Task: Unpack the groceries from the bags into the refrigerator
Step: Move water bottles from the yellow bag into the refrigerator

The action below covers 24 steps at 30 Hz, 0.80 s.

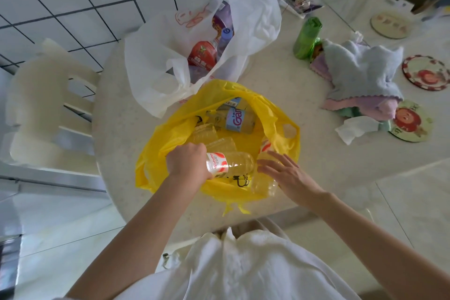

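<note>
- Two bags sit on the table (280, 95), both with goods inside: the yellow bag (272, 114) near the person holds several bottles, and the white bag (158, 56) beyond it holds more packaged drinks.
- No refrigerator is in view, so most of the unpacking looks to be left.
- The left hand (188, 164) is clenched around a clear bottle (231, 164) with a red-and-white label, over the yellow bag's near side.
- The right hand (287, 175) is released, fingers spread, just right of that bottle's base.
</note>
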Each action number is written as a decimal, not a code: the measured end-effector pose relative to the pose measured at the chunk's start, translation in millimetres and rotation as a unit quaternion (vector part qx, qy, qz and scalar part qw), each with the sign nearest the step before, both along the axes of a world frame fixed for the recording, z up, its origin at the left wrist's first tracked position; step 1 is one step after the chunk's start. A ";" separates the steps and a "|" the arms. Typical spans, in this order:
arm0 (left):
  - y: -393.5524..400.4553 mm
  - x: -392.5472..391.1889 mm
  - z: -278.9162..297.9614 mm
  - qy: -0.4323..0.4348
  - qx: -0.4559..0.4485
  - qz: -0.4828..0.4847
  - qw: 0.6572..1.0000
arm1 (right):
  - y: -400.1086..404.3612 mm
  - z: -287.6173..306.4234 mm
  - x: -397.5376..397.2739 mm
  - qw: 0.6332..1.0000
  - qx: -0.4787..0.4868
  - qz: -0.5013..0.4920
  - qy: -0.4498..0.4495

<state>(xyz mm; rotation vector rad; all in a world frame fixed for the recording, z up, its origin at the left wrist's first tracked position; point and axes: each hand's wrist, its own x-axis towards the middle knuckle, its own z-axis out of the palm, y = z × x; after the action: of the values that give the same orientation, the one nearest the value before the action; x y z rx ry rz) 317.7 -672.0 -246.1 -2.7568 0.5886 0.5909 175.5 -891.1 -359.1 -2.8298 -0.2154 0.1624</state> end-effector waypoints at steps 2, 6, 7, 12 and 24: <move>-7.4 -0.7 1.5 -0.003 0.021 -0.018 1.000 | 2.6 -7.9 -4.8 1.000 0.009 0.010 0.002; -10.9 1.9 2.2 -0.018 0.023 -0.045 0.999 | 15.5 -10.0 -4.9 0.998 0.058 -0.030 -0.008; -8.9 4.6 1.7 -0.021 0.012 -0.050 0.998 | 18.2 -9.6 -5.0 0.995 0.081 -0.054 -0.015; 8.3 18.9 -6.4 0.012 -0.135 -0.028 0.990 | 19.0 1.7 5.6 0.971 0.105 -0.213 -0.012; 21.5 25.3 -26.7 0.074 -0.364 0.088 0.924 | 17.7 9.2 63.9 0.873 0.136 -0.440 0.158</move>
<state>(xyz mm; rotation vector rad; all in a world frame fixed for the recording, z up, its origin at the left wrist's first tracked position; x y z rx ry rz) 343.0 -650.5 -272.8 -3.5165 0.7100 0.7437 239.4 -873.4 -349.9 -2.2914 1.0183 0.3437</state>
